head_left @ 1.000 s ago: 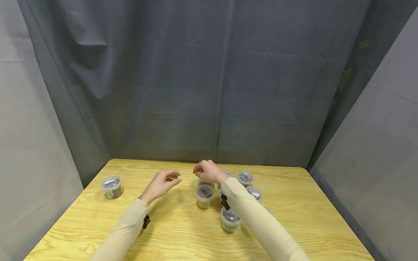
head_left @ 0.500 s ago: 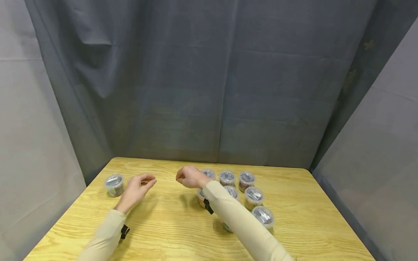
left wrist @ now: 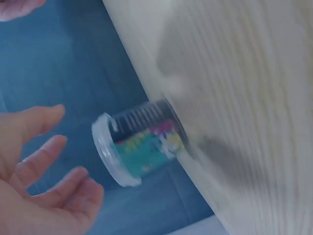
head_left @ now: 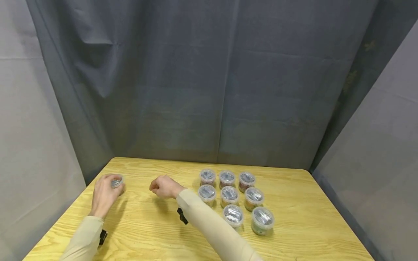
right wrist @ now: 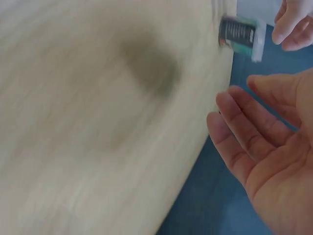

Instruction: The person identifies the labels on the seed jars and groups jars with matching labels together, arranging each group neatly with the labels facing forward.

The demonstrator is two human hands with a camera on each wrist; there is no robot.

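One small lidded plastic tub (head_left: 116, 182) stands at the table's left, partly hidden behind my left hand (head_left: 105, 194). In the left wrist view, the tub (left wrist: 146, 142) has a clear lid and a dark and teal label with a colourful picture. My left hand (left wrist: 44, 181) is at the lid side, fingers loosely bent and a small gap away from it. My right hand (head_left: 166, 187) hovers over the table between that tub and the group of tubs. Its palm and relaxed fingers (right wrist: 239, 120) show in the right wrist view, holding nothing.
Several similar tubs (head_left: 229, 195) stand in rows right of centre on the wooden table (head_left: 303, 217), clear-lidded and upright. A grey curtain (head_left: 169, 90) hangs behind the far edge, and pale cloth panels (head_left: 36, 145) flank the sides.
My left hand has moved left to the lone tub. My right hand has moved left, away from the grouped tubs, uncovering them. A tub at the front right of the group has come into view.
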